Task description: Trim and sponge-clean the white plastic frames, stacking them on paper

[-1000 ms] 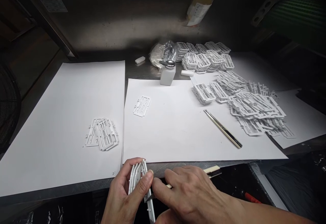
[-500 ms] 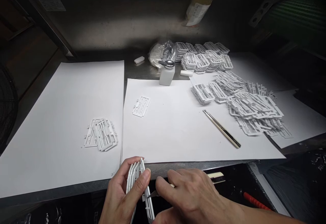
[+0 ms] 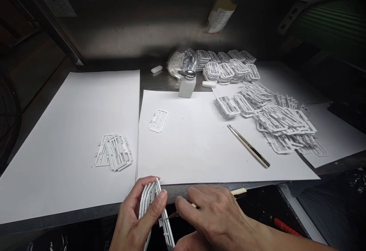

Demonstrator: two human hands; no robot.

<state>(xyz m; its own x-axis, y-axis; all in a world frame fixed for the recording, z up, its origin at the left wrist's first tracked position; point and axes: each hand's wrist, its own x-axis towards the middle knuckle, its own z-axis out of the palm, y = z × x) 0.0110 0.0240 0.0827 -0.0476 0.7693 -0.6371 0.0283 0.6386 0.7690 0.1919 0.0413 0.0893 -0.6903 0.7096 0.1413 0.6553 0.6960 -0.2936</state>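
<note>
Now left hand (image 3: 134,220) clamps white frames (image 3: 154,209), right hand (image 3: 217,220) pinches a knife (image 3: 200,204); spare knife (image 3: 248,146) and frame heap (image 3: 283,125) lie beyond.

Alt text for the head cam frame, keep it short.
At the near table edge, the left hand grips a fanned stack of white plastic frames while the right hand holds a thin blade tool at its edge. Behind, white paper sheets carry a few loose frames, a second tool and a big heap of frames at right.
</note>
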